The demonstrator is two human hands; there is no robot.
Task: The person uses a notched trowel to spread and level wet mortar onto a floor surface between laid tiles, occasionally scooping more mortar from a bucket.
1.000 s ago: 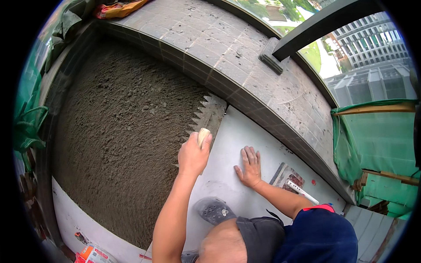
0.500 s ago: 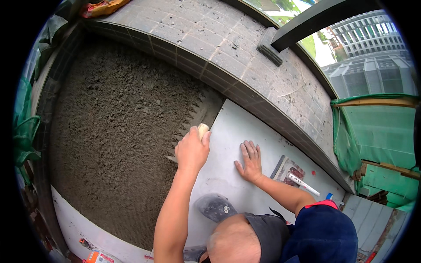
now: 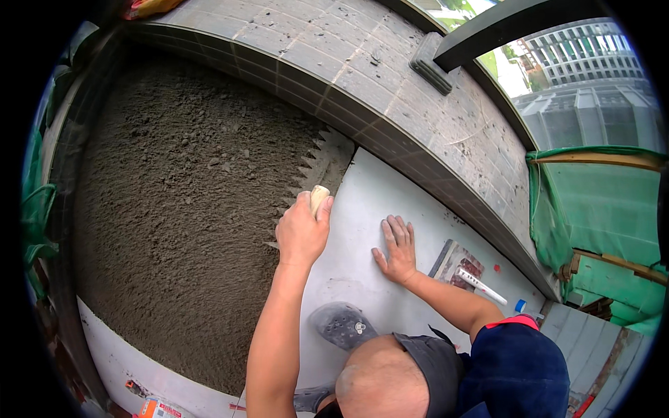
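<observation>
My left hand (image 3: 302, 230) is closed round the pale wooden handle of a notched trowel (image 3: 326, 161). The trowel's toothed metal blade lies on grey mortar (image 3: 181, 181), its teeth pointing left into the rough, crumbly bed. Part of the blade is hidden under my hand. Fingers spread, my right hand (image 3: 398, 252) rests flat on a large white tile (image 3: 362, 202) just right of the mortar. A second trowel (image 3: 460, 263) with a white handle lies on that tile, to the right of my right hand.
A tiled ledge (image 3: 334, 49) littered with crumbs borders the mortar's far side, carrying a dark post (image 3: 509, 31). Another white slab (image 3: 132, 362) edges the near left, with an orange and white package (image 3: 159, 408). My grey clog (image 3: 341, 324) is on the tile. Green netting (image 3: 613, 202) hangs at right.
My left hand and the trowel have shifted slightly up the picture, and more of the blade shows. The view has moved a little; my right hand stays flat on the tile.
</observation>
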